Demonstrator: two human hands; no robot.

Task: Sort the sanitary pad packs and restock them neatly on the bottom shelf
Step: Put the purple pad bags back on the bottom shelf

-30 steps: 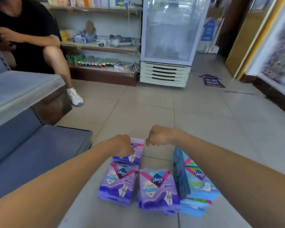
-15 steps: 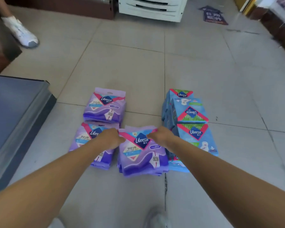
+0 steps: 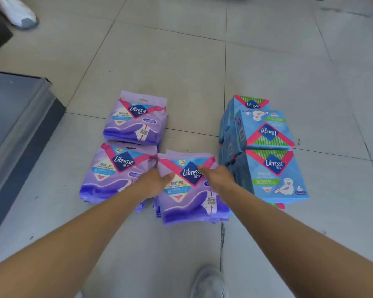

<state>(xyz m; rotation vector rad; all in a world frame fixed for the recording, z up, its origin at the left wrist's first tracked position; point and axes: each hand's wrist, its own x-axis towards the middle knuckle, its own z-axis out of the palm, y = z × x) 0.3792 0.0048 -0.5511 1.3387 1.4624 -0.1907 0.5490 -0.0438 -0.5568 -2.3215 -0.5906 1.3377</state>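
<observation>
Three stacks of purple Libresse pad packs lie on the tiled floor: a far stack (image 3: 136, 120), a near-left stack (image 3: 114, 173) and a near-middle stack (image 3: 190, 190). Blue Libresse packs (image 3: 267, 147) are piled to the right. My left hand (image 3: 153, 182) grips the top-left edge of the near-middle purple stack. My right hand (image 3: 219, 177) holds its top-right edge, fingers curled over the upper pack. The grey bottom shelf (image 3: 15, 125) sits at the left, bare.
Another person's white shoe (image 3: 17, 12) is at the far left on the floor. My own shoe (image 3: 209, 282) shows at the bottom edge. Light floor tiles (image 3: 181, 61) stretch beyond the packs.
The view has tilted down and closer to the packs. Both hands stay on the top edge of the near-middle purple stack, which has barely moved.
</observation>
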